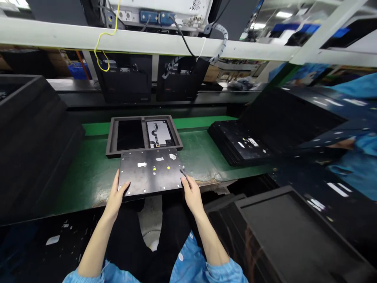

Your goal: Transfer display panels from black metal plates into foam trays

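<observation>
A dark metal back panel (pixel 151 171) with small stickers and screw holes lies flat at the near edge of the green belt (pixel 88 173). My left hand (pixel 118 192) grips its near left corner, thumb on top. My right hand (pixel 191 190) grips its near right corner, fingers curled around the edge. Just behind the panel sits a dark two-pocket tray (pixel 112 135). Its left pocket holds a black screen (pixel 130 135). Its right pocket holds a lighter part with cabling (pixel 159 133).
A stack of black panels (pixel 241 145) lies on the belt at right. Black foam trays are piled at far left (pixel 32 141) and near right (pixel 282 224). Black units (pixel 126 84) stand behind the belt under a white rail. A blue-sleeved person (pixel 359 157) works at right.
</observation>
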The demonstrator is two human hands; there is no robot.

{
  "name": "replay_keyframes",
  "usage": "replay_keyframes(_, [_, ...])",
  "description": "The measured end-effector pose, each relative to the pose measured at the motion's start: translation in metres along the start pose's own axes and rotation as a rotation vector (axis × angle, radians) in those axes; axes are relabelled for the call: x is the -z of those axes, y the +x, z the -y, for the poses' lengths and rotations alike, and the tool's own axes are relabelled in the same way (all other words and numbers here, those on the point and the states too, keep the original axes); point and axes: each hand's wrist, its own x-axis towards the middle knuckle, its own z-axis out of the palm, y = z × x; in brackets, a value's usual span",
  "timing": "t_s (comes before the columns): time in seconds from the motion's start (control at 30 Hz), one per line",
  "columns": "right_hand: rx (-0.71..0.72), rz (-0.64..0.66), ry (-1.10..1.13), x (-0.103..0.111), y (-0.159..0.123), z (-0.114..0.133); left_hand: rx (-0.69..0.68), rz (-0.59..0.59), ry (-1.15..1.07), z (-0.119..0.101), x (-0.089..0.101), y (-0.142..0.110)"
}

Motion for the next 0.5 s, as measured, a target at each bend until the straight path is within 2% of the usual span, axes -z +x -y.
replay_keyframes(0.13, [0.004, 0.010, 0.043, -0.003, -0.004, -0.001, -0.012, -0.023, -0.123, -0.002, -0.003, -0.003])
replay_keyframes(0.27, [-0.005, 0.026, 0.064, 0.001, -0.003, 0.003, -0.042, -0.065, -0.110, 0.000, -0.010, -0.013])
replay_keyframes(0.4, [-0.073, 0.033, 0.069, 0.011, -0.010, -0.008, -0.046, -0.136, -0.254, 0.011, -0.011, -0.041])
replay_keyframes(0.5, [-0.160, -0.002, 0.036, 0.024, -0.031, -0.032, -0.079, -0.273, -0.355, 0.031, 0.004, -0.068])
